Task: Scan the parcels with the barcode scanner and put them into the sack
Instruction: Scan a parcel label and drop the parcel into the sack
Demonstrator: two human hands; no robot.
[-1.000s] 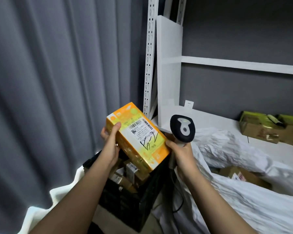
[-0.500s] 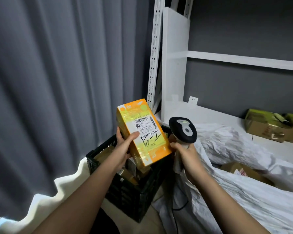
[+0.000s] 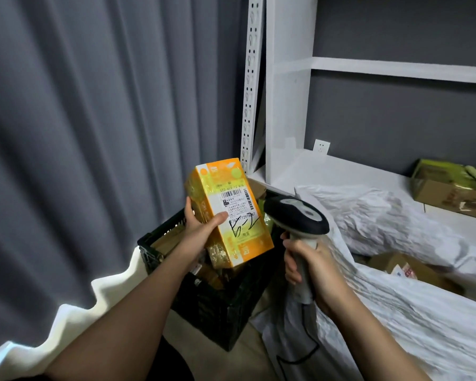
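Observation:
My left hand (image 3: 201,229) grips an orange and yellow parcel (image 3: 231,213) from its left side, thumb on the white shipping label with a barcode and black handwriting. The parcel is held upright and tilted above a black crate (image 3: 220,295). My right hand (image 3: 311,268) holds the grey handle of a black-headed barcode scanner (image 3: 297,215), whose head sits just right of the parcel's label. A white sack (image 3: 396,306) lies open at the right, with a brown parcel (image 3: 404,268) inside.
The black crate holds more brown parcels. A white shelf frame (image 3: 289,111) stands behind it, with a cardboard box (image 3: 448,188) on its lower board at far right. Grey curtains (image 3: 94,133) fill the left. The scanner's black cable (image 3: 305,342) hangs down over the sack.
The parcel has been raised and turned more upright, label facing me. The scanner head has tilted toward the label, and the view has shifted slightly.

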